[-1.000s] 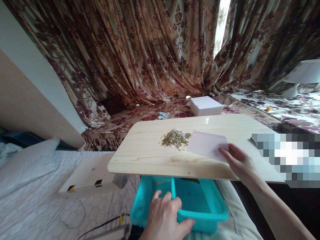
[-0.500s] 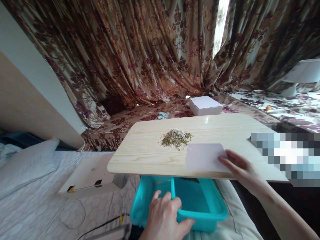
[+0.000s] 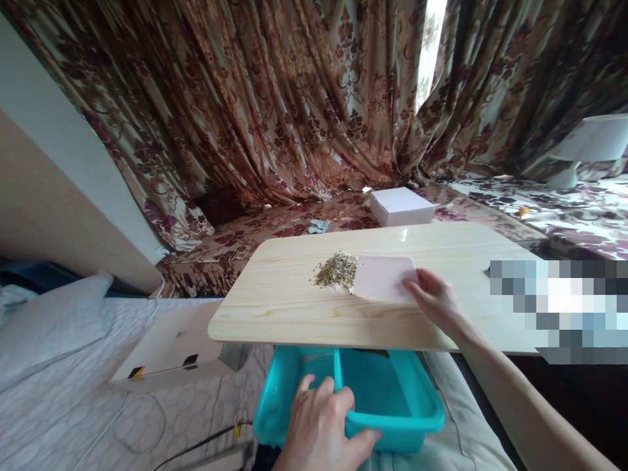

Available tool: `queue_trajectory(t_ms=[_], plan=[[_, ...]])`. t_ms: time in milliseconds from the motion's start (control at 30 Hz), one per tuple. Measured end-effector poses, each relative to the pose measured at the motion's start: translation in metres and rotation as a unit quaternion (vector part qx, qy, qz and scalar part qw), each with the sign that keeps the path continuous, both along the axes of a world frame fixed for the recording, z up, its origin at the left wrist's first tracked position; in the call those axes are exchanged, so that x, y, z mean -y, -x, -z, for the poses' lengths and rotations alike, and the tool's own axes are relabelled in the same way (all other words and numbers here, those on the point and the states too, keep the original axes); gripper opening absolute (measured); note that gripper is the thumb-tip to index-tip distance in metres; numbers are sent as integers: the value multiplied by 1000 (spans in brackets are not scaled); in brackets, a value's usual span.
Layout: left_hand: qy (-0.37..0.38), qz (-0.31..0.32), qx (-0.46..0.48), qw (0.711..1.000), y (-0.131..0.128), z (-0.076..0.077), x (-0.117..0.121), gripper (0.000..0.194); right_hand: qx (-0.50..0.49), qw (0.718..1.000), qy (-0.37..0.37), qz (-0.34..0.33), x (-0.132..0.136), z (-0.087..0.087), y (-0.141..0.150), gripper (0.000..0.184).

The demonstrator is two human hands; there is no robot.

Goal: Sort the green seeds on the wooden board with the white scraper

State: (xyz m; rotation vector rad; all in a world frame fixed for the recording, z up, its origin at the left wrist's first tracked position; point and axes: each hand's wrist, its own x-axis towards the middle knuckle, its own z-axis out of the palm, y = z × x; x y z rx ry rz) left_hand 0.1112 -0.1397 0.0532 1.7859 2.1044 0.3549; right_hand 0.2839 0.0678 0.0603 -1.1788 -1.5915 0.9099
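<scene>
on the tabletop [image 3: 265,314], the white card [image 3: 385,278], pinched in the right hand [image 3: 436,301], has shifted up against the greenish pile [image 3: 333,271]; the left hand [image 3: 318,422] grips the teal bin [image 3: 405,422].

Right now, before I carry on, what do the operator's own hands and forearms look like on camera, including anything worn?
Both the left hand and the right hand are bare, with no glove, ring or marking that I can make out. The right forearm shows no sleeve, watch or band as far as the picture edge. The left forearm is out of frame.
</scene>
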Motion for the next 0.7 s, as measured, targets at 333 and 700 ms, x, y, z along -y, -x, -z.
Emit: queue_trajectory(t_ms=[333,700], plan=[[7,0,4,1000,1,1,-1,18,38,998,-40,24,-22,3,8,12],[16,5,9,1000,4,3,-2,19,-14,999,-14,-29,-13,-4,15,10]])
